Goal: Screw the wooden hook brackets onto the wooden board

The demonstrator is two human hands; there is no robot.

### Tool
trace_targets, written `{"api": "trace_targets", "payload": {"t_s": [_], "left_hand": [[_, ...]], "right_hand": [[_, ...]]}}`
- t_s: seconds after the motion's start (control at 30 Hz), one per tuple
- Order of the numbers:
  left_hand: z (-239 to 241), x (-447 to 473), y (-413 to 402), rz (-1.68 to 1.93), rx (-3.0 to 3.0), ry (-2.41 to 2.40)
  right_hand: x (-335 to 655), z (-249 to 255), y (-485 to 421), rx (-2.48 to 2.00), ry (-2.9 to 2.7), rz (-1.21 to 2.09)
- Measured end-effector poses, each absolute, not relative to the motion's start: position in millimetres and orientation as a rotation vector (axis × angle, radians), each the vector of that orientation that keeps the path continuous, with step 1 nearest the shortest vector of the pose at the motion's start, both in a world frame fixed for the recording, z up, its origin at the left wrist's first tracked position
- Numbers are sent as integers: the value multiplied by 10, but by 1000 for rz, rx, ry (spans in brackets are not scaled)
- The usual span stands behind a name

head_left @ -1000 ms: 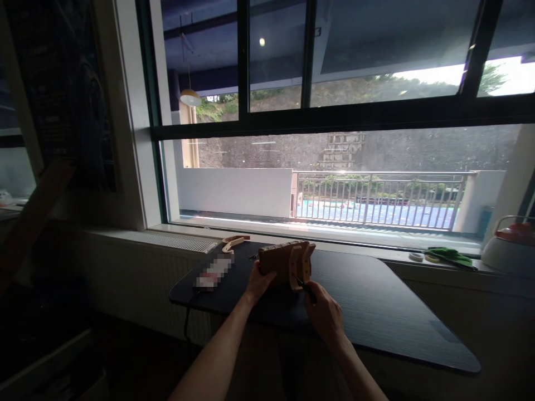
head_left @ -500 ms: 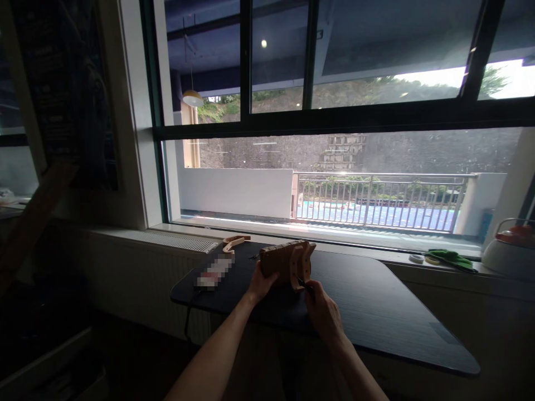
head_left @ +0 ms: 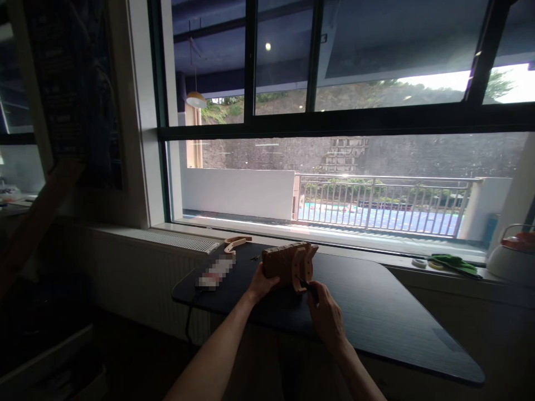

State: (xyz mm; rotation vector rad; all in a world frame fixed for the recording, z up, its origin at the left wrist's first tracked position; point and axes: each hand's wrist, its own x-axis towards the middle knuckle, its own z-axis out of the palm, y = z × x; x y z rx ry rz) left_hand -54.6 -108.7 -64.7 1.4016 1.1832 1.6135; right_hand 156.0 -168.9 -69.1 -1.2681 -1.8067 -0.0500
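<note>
The block [head_left: 279, 267] stands tilted at the near-middle part of the dark table [head_left: 376, 303], two curved brackets [head_left: 297, 266] at its right end; whether it touches the tabletop cannot be told. The left hand [head_left: 262, 284] grasps its left side, thumb across the near face. The right hand [head_left: 326, 312] has its fingers wrapped round a dark tool [head_left: 310, 288], tip at the nearer bracket. The step in hand appears to be fastening; the next move calls for a steady block and aligned tool. Loose wooden pieces [head_left: 237, 243] lie beyond, to the left.

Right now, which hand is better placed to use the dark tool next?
Probably the right hand: it holds the dark tool at a curved tan piece; the left hand grips the brown block.
</note>
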Motion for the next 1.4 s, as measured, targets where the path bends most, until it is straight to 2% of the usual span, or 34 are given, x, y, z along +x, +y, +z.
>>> {"api": "trace_targets", "payload": {"t_s": [0.3, 0.5, 0.7, 1.03, 1.4], "left_hand": [[-448, -626, -1164, 1481, 1461, 1273], [151, -705, -1266, 1480, 1782, 1408], [620, -274, -1012, 1066, 2193, 1477], [513, -159, -998, 750, 2412, 1687], [500, -158, -965, 683, 2479, 1766]], "right_hand": [[1563, -691, -1687, -1236, -1802, -87], [1555, -671, -1708, -1233, -1796, -105], [1557, -678, -1722, -1219, -1868, -148], [1517, -683, -1722, -1320, -1919, -141], [1498, -668, -1744, -1374, -1903, -180]]}}
